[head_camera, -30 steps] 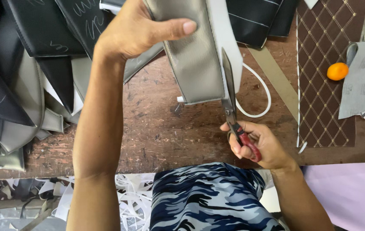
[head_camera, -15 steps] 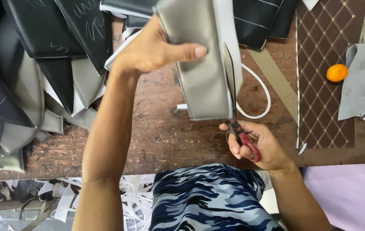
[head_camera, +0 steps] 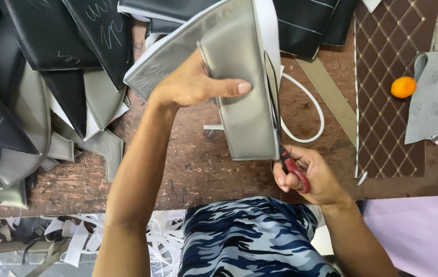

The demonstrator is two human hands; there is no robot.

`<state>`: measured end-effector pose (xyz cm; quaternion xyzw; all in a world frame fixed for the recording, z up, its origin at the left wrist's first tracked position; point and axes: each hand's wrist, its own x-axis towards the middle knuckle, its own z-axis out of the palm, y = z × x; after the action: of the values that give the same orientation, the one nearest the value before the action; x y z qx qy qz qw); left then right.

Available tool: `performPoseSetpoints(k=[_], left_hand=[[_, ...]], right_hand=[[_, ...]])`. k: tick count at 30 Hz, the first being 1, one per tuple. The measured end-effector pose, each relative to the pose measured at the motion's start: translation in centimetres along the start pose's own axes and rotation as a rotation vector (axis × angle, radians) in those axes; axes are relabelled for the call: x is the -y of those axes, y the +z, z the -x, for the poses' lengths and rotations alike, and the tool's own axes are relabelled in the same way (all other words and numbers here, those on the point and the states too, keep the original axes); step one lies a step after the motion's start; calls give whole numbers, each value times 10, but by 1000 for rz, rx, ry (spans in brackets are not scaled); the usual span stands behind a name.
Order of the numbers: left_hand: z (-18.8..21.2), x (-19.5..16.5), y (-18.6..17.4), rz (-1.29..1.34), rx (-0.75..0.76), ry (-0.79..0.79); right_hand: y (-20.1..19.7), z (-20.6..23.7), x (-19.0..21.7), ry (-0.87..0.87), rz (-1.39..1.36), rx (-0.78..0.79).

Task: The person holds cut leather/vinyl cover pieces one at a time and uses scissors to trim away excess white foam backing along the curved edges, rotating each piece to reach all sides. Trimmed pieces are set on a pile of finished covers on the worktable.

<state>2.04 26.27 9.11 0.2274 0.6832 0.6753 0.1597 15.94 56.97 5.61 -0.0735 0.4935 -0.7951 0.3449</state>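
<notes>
holding a stiff grey panel (head_camera: 244, 102) – left hand (head_camera: 193, 82) grip pinching it, right hand (head_camera: 306, 174) gripping red-handled scissors (head_camera: 280, 128).

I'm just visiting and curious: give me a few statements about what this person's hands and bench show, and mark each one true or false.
1. The right hand holds red-handled scissors. True.
2. The left hand holds a grey panel up off the wooden bench. True.
3. The scissors lie flat on the bench, apart from the panel. False: their blades run along the panel's right edge.
4. A small orange ball sits left of the panel. False: it is at the right, beside the brown quilted sheet.
5. Dark cut pieces are piled at the left. True.
</notes>
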Motion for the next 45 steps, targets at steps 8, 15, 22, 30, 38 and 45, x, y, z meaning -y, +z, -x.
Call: performPoseSetpoints(k=[8, 15, 22, 30, 38, 45], left_hand=[[11, 45, 21, 130, -11, -66], [5, 82, 40, 1096, -57, -108], [-25, 72, 37, 794, -330, -36], [-9, 49, 70, 415, -405, 149], [6, 46, 71, 438, -343, 264], [15, 47, 79, 412, -370, 116]], right_hand=[[1, 0, -6, 52, -52, -81], [-3, 24, -22, 101, -101, -84], [-1, 47, -44, 108, -230, -87], [7, 41, -34, 16, -277, -128], [-2, 45, -46, 177, -115, -256], [-8, 38, -44, -27, -299, -38]])
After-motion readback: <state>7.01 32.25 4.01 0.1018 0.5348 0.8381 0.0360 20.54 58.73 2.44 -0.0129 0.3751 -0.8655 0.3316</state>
